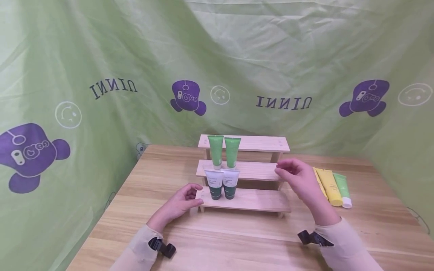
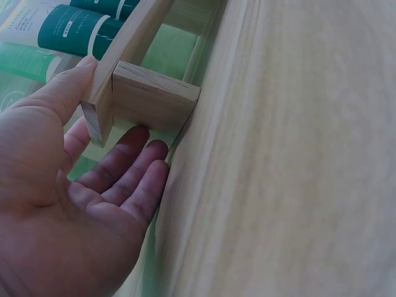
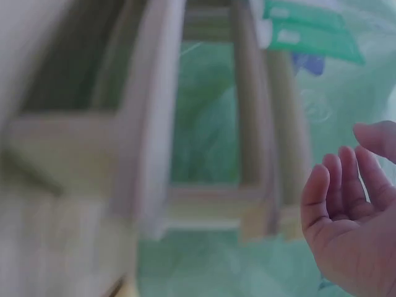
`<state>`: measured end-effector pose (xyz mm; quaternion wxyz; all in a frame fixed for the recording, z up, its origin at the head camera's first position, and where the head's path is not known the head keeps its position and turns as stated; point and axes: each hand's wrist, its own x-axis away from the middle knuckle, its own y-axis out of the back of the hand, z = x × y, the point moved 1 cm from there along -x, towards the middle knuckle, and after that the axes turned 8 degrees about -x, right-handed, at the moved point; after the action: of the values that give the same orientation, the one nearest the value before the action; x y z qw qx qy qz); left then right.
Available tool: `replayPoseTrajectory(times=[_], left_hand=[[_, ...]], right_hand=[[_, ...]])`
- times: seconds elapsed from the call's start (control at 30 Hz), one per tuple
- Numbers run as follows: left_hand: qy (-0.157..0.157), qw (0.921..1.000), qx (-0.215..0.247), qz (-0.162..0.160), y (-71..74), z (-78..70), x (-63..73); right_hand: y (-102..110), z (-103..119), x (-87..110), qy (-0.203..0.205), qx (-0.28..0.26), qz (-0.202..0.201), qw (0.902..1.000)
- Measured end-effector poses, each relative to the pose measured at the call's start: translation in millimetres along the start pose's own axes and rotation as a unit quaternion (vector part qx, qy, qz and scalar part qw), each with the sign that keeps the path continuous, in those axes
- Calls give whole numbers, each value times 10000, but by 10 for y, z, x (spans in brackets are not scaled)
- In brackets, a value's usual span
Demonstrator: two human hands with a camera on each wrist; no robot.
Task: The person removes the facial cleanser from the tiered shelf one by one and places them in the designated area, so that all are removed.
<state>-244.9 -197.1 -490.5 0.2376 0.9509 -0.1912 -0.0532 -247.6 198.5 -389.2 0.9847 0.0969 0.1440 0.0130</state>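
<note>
A three-tier wooden display stand (image 1: 257, 199) stands on the table. Two white-and-dark-green tubes (image 1: 215, 184) are upright side by side on its lowest tier, towards the left. Behind them, two light green tubes (image 1: 216, 150) stand on the middle tier. My left hand (image 1: 181, 201) holds the left end of the lowest tier; in the left wrist view its thumb (image 2: 68, 90) lies against the board's edge, with the other fingers beneath and behind. My right hand (image 1: 301, 182) hovers by the middle tier's right end, fingers loosely bent, holding nothing.
To the right of the stand, yellow tubes (image 1: 328, 186) and a green tube with a white cap (image 1: 342, 188) lie on the wooden table (image 1: 210, 241). A green printed cloth (image 1: 237, 56) hangs behind and along both sides.
</note>
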Motion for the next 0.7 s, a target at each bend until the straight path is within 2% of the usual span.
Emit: replayPoseTrajectory(times=[0.17, 0.33, 0.6, 0.7], left_hand=[[25, 10000, 68, -17, -9, 0, -5], [61, 9999, 133, 3, -8, -21, 7], [48, 9998, 187, 15, 6, -40, 17], [27, 9998, 188, 24, 10, -99, 39]], right_hand=[[-239, 130, -77, 269, -465, 273, 9982], [-481, 164, -191, 98, -653, 443, 9968], [-808, 164, -338, -31, -860, 422, 9954], [-903, 168, -386, -5, -1003, 395, 9942]])
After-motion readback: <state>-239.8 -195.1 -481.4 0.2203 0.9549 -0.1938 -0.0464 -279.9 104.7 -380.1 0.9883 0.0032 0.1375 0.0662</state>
